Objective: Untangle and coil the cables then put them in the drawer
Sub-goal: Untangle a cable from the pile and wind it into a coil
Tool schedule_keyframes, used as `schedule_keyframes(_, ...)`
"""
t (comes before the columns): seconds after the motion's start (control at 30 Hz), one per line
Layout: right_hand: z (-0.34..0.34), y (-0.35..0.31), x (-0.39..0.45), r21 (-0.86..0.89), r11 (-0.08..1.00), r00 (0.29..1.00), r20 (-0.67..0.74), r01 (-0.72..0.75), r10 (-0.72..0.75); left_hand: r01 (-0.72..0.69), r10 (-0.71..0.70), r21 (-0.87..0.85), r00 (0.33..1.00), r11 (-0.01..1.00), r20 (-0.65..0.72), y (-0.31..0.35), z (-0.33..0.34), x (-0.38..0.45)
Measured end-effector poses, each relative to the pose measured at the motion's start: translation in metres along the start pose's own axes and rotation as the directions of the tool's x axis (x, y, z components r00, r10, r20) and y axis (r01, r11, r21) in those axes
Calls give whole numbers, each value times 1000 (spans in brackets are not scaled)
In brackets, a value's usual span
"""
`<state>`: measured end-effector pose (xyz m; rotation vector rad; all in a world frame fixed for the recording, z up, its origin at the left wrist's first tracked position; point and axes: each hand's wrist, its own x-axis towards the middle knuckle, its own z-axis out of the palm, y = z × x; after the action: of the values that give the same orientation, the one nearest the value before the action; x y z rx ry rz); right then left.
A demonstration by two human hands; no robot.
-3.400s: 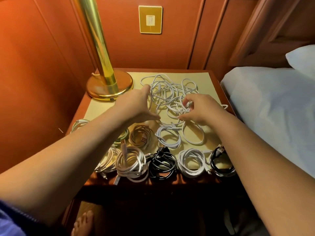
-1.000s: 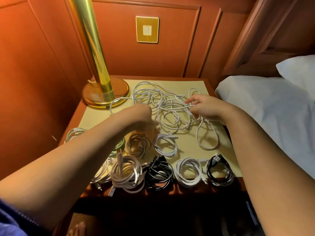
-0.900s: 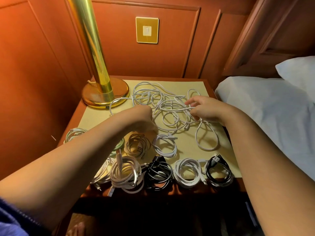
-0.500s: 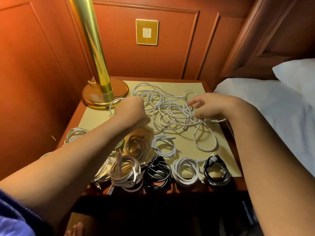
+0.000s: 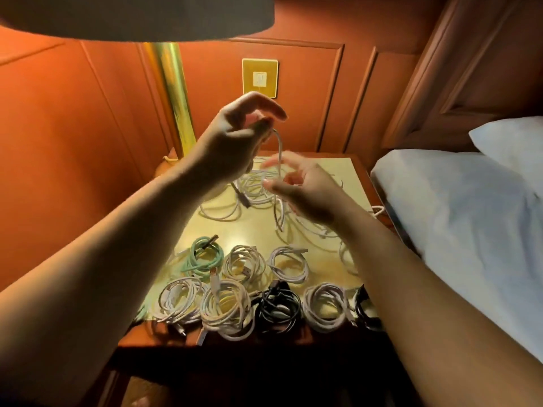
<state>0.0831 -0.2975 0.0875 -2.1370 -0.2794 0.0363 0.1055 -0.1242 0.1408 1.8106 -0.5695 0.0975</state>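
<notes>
Head view shows the left hand (image 5: 232,142) raised above the nightstand, its thumb and fingertips (image 5: 260,124) pinched on one end of a white cable (image 5: 279,148), which arcs over and hangs down from the pinch. Just below and to the right, the right hand (image 5: 305,192) has its fingers loosely curled round the hanging run; they are blurred, so I cannot tell whether they grip the cord or only guide it. Under both hands the cable runs into the loose tangle (image 5: 258,198) of white cords lying on the nightstand top (image 5: 346,177).

The step in hand looks like freeing a single cable from the tangle, the coiling not yet begun. The next move probably calls for drawing the cord upward slowly while the lower hand feeds it clear, since it passes through other loops and a hard pull could tighten a knot or drag the heap.

Nearer the person than the hands lie the finished coils. I count nine: one green coil (image 5: 202,258), two black, namely one black coil (image 5: 277,308) and another black coil (image 5: 364,311) half hidden by the right forearm, and six white or cream. The tangle's own count cannot be told. No drawer is visible. Behind the left hand stands one brass lamp post (image 5: 174,98).
</notes>
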Motion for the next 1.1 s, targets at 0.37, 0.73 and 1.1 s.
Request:
schedule_keyframes(0.37, 2, 34, 15, -325, 923, 967, -212, -205, 141, 19, -13, 86, 997, 996, -74, -4, -25, -5)
schedule_keyframes(0.73, -26, 4, 30, 389, 918, 964, -265, 82, 27, 233, -268, 157, 929, 960, 256, -35, 1, -19)
schedule_keyframes(1.1, -4, 1, 11, 393, 918, 995, 94, -55, 19, 88, -56, -264, 990, 960, 127, -12, -5, -10)
